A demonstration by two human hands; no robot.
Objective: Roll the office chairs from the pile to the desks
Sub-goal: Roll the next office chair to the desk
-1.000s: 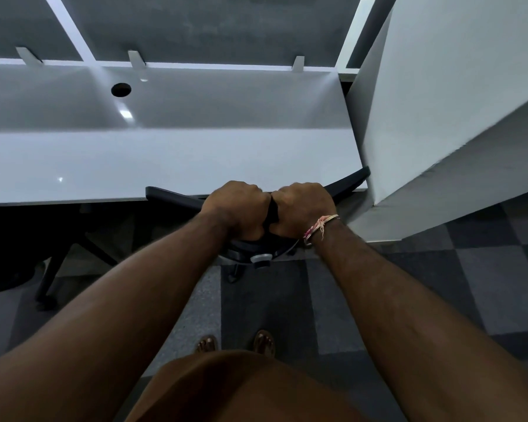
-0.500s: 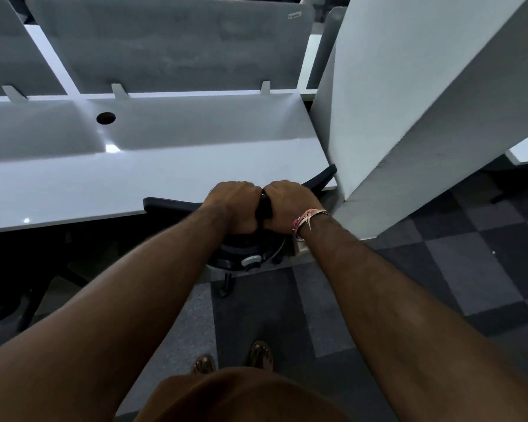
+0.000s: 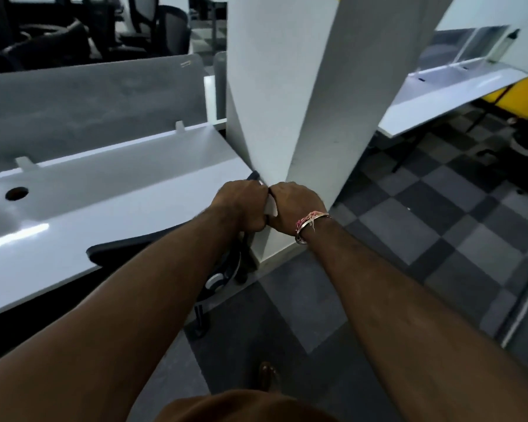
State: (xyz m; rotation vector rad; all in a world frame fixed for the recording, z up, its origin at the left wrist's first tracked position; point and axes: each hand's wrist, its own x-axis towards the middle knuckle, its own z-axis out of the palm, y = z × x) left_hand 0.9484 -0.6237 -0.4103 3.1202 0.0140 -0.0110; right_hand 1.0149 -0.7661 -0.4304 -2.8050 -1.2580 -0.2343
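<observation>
Black office chair (image 3: pixel 153 249) sits tucked under white desk (image 3: pixel 104 205), backrest top level with desk edge, hard against white pillar (image 3: pixel 302 117). Left hand (image 3: pixel 241 208) and right hand (image 3: pixel 296 208), fingers curled tight, grip backrest top side by side. Risk: further push jams chair against pillar base or scrapes knuckles on pillar corner.

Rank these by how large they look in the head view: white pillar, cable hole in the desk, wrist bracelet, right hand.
1. White pillar, largest by far.
2. Right hand.
3. Wrist bracelet and cable hole look about alike; the hole lies farther from the camera, so no ranking between them.
</observation>
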